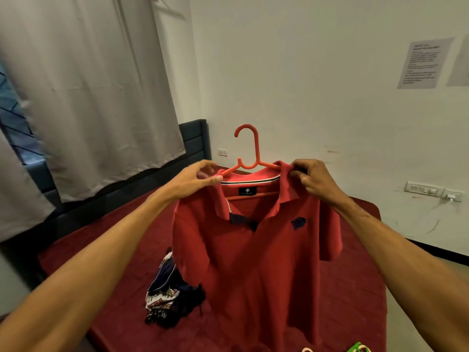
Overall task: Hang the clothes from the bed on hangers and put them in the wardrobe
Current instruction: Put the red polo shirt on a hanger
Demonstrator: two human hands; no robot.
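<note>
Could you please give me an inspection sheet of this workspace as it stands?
Surface: bed with a dark red sheet.
Job's things: red shirt on an orange hanger, held above the bed; pile of clothes on the sheet.
Clutter: spare hangers at the near edge.
Grippers: left hand pinches the shirt's shoulder; right hand pinches its collar.
Cables: plug with a thin cable at the wall sockets.
Surroundings: curtain, papers on the wall.

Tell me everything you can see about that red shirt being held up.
The red polo shirt looks like knit cotton, with short sleeves, a stripe-edged collar, a dark placket, a black neck label and a dark chest emblem. It hangs front toward the camera on an orange hanger inside its neck, above the maroon bed. The left hand pinches one shoulder, the right hand the collar.
</note>
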